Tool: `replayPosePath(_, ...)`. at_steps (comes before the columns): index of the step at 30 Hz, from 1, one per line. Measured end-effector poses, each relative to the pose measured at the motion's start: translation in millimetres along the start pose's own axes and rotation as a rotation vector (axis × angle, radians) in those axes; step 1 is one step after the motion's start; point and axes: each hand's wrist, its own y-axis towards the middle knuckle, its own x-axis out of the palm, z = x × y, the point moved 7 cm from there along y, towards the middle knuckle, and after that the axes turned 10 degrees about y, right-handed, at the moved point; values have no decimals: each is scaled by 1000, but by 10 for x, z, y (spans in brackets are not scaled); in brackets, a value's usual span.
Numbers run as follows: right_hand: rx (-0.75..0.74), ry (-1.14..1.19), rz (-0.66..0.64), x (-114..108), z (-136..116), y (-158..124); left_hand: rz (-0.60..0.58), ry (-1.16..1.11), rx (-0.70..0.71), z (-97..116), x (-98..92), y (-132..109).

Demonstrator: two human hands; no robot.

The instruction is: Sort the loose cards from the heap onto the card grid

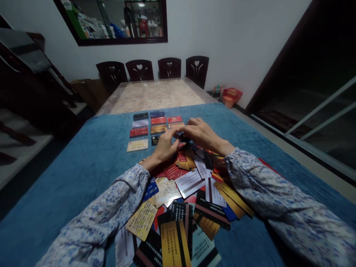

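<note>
Pinching a dark card (184, 138) between them, the left hand (164, 146) and the right hand (201, 133) are meeting over the far edge of a pile of cards (189, 193). The left hand is curling its fingers narrowly onto the card's left side. The right hand is reaching across from the right with its fingers bent down over the card's top. Most of the card is hiding under those fingers, so its print is not showing. The card is sitting just above the pile, near the middle of the view.

The pile is spreading loosely from under the wrists toward the near edge, with red, gold, black, white and blue cards overlapping at all angles. Both forearms are resting along its sides in flowered sleeves (116, 207).

Just beyond the hands, rows of cards (151, 126) are lying flat and face up in a neat grid, edges close together. A cream card (137, 145) is lying at the grid's near-left corner, a little apart from the rest.

Everything is resting on a blue cloth (83, 159) that is covering the near half of the surface (155, 94), whose far half is showing bare pale stone. Four dark chairs (169, 67) with heart cut-outs are standing in a line at the far end, against a white wall. A framed glass cabinet (116, 22) is hanging above them, and a red container (230, 95) is sitting on the floor to the right.
</note>
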Motion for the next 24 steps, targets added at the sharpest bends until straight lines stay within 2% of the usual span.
replayPosePath(3, -2, 16, 13, 60, 1, 6, -13, 41, 29, -9, 20, -11)
replayPosePath(9, -15, 2, 99, 151, 127, -142, -28, 88, -10, -101, 32, -22)
replayPosePath(15, 37, -30, 81, 251, 255, -308, -107, 197, -43, -150, 85, -53)
replayPosePath(24, 60, -58, 75, 328, 254, -323, -159, 314, -23, -185, 129, -126)
